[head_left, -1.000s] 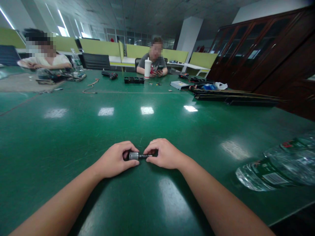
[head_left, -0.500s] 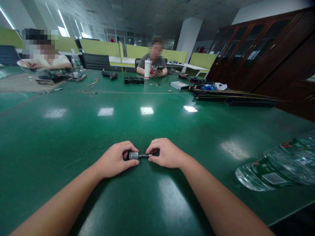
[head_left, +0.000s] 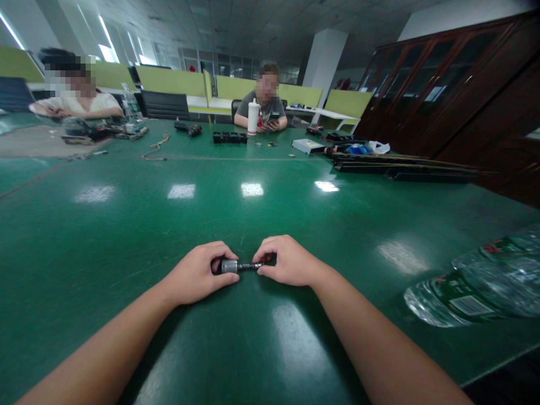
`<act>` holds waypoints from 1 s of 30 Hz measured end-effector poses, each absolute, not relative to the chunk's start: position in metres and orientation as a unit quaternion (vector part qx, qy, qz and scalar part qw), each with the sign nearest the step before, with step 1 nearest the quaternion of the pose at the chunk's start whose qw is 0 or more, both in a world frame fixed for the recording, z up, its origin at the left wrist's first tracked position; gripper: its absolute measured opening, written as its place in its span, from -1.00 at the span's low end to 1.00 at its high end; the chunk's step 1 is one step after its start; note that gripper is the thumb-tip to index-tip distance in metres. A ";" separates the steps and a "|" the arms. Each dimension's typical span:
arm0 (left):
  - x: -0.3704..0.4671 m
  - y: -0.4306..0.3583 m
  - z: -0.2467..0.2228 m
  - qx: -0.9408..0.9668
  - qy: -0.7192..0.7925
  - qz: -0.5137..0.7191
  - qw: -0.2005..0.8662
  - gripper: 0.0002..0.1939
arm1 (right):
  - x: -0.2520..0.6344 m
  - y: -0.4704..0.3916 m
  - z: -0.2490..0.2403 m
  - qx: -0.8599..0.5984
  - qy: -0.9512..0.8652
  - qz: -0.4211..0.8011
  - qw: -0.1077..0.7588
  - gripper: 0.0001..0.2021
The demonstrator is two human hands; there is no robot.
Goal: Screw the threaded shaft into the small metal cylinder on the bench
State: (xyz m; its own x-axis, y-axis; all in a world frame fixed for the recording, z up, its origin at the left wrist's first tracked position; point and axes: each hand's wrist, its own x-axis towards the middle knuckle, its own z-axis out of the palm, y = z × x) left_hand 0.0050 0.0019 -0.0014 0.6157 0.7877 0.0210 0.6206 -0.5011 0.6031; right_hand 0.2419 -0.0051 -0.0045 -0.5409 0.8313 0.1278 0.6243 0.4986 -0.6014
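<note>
A small metal cylinder with a thin dark shaft (head_left: 245, 267) lies crosswise on the green table (head_left: 236, 332). Around its thick silver body (head_left: 229, 266), at the left end, my left hand (head_left: 198, 275) is closed, with fingers on the far side and thumb on the near side. My right hand (head_left: 287, 261) pinches the right end of the shaft between thumb and fingertips. That tip shows grooves or steps, partly covered by my fingers. I cannot make out the exact kind of part.
Large clear plastic bottles (head_left: 476, 292) lie at my right. Across the table sit two people, one with a phone (head_left: 274, 117) near a white tumbler (head_left: 252, 118). A black drill-like tool (head_left: 188, 129), a black tray-like part (head_left: 230, 138), a silver box (head_left: 307, 145) and long dark bars (head_left: 405, 166) lie farther back.
My right hand has shifted slightly to the right along the shaft, showing a bit more of it. My left hand stays in place around the silver body.
</note>
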 end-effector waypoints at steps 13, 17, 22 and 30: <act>0.002 0.002 -0.003 0.849 0.420 0.151 0.282 -0.73 | 0.261 0.002 0.001 -0.475 -0.818 0.260 0.191 -0.84; 0.003 0.002 -0.003 0.851 0.419 0.150 0.279 -0.73 | 0.260 0.002 -0.001 -0.461 -0.822 0.273 0.191 -0.84; 0.003 0.002 -0.003 0.854 0.411 0.164 0.271 -0.74 | 0.234 -0.001 -0.013 -0.405 -0.837 0.269 0.249 -0.83; 0.005 0.003 -0.003 0.852 0.392 0.175 0.300 -0.76 | 0.222 -0.003 -0.019 -0.410 -0.829 0.259 0.278 -0.86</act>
